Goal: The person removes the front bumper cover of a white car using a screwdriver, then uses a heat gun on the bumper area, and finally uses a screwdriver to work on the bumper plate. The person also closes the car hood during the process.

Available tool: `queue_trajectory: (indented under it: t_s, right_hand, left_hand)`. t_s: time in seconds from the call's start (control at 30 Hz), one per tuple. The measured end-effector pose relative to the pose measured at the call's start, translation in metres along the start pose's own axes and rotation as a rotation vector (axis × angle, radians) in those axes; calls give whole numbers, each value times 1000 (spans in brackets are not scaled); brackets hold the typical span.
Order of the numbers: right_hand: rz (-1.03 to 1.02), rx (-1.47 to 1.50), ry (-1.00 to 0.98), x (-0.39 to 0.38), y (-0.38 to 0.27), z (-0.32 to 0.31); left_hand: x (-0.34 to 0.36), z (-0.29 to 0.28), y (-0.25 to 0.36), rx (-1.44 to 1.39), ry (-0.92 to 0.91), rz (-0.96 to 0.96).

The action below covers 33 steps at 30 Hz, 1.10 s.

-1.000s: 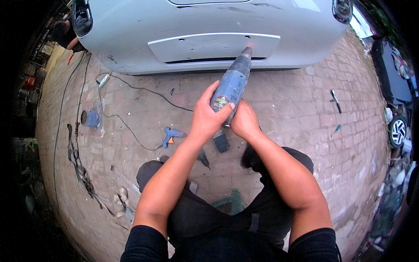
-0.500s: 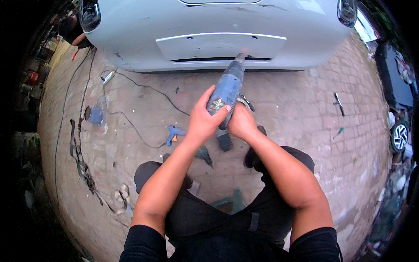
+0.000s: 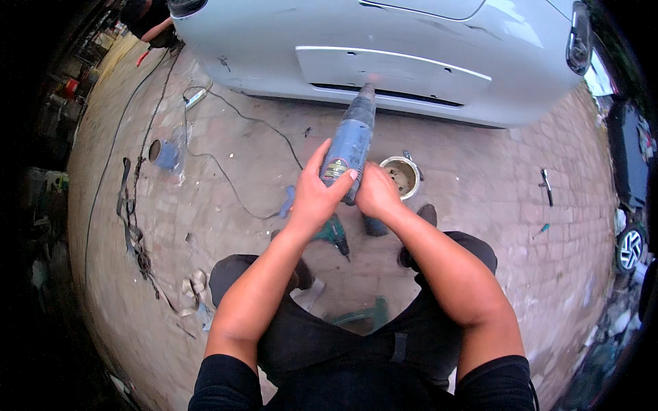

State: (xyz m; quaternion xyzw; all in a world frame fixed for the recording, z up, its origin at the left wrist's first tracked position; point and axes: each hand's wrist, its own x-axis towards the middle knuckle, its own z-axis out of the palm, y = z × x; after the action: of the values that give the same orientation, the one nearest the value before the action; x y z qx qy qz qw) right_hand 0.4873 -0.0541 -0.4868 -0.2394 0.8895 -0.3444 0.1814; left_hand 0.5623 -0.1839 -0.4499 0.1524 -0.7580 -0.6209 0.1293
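Note:
A blue heat gun [image 3: 347,140] with a dark, worn nozzle is held between my two hands, pointing away from me. My left hand [image 3: 320,185] wraps round its body from the left, thumb on top. On the right side my right hand [image 3: 378,192] is closed at the rear of the tool, where the handle is; its fingertips are hidden. The nozzle tip is close to the lower part of the recessed panel [image 3: 404,70] on a silver car bumper [image 3: 267,61], and I cannot tell whether it touches. A faint reddish spot shows on the panel just beyond the tip.
Beside my right hand stands a round, pale-rimmed container [image 3: 411,175]. A green-and-black drill [image 3: 336,236] lies between my feet. Cables and a power strip [image 3: 195,98], a blue can [image 3: 163,154] and straps [image 3: 130,226] lie left; a ratchet [image 3: 546,186] lies right. Another person [image 3: 147,20] is far left.
The nozzle has moved left along the recessed panel. My view has turned, so the bumper looks tilted and shifted right. The round container now shows more fully beside my right hand.

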Motion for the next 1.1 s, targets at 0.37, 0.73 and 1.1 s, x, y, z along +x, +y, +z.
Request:
queue_trajectory:
  t_s: [0.37,0.73,1.1]
  right_hand:
    - [4,-40,-61,7,-36,22]
    - [-9,-26,-28,4,-31,19]
    - [-44,-25,51,1,-22,14]
  left_hand:
    - [-9,-38,-4,19,95,14]
    - [-3,-33,0,-31,23,-58]
    - [4,-31,5,-3,-28,-37]
